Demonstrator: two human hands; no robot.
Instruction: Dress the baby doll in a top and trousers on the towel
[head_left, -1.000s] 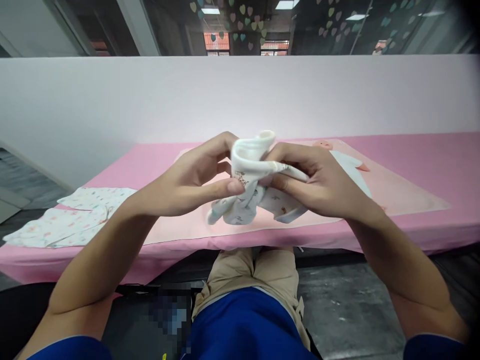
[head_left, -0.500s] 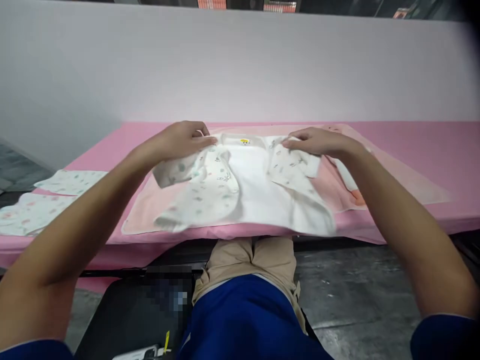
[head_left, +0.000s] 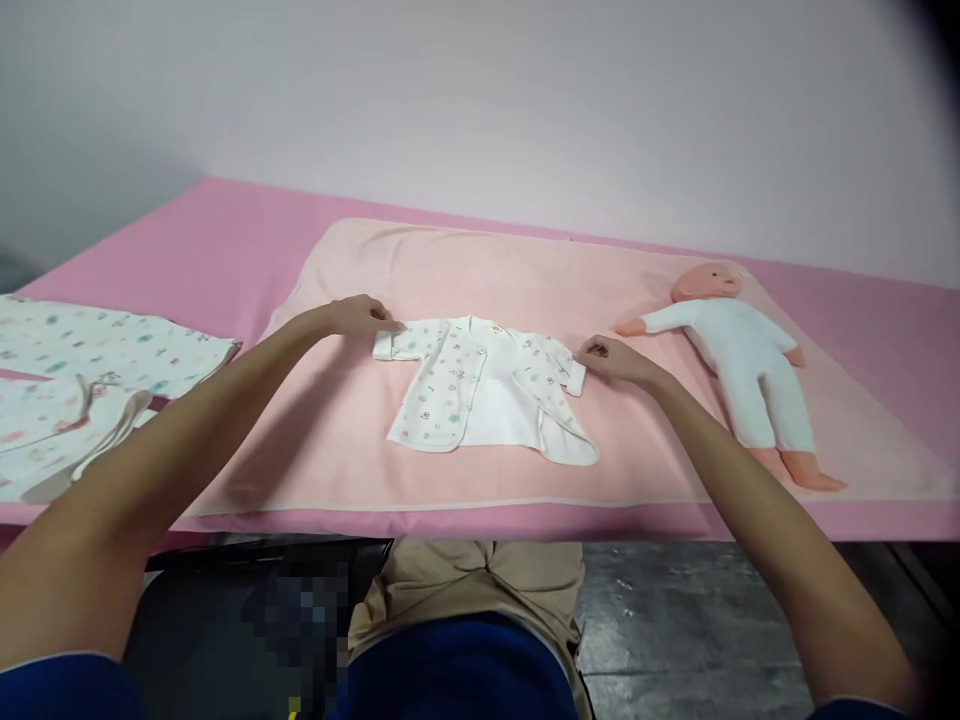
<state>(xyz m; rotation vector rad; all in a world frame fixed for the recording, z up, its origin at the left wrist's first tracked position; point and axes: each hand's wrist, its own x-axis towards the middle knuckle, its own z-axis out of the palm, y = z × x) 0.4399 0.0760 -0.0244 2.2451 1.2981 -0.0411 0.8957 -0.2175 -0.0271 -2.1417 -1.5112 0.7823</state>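
A white baby shirt [head_left: 439, 390] with a small coloured print lies spread on the peach blanket [head_left: 315, 440], its front parted so that the plain white inside shows. My left hand [head_left: 364, 315] pinches the upper edge of the sleeve on the left. At the other sleeve, the fingers of my right hand [head_left: 611, 358] are closed on the cuff. A baby doll [head_left: 742, 350] in a white suit lies on its back to the right of my right hand, apart from it.
Printed white baby clothes [head_left: 97, 345] lie at the left on the pink table cover [head_left: 172, 235], partly behind my left forearm. A pale wall [head_left: 480, 120] rises behind the table. Below the front edge stands a black chair [head_left: 202, 630].
The shirt, held up by its shoulders before, now lies flat on the blanket. My hands have moved outward from the shoulders to the sleeves. The view has shifted, showing the whole doll.
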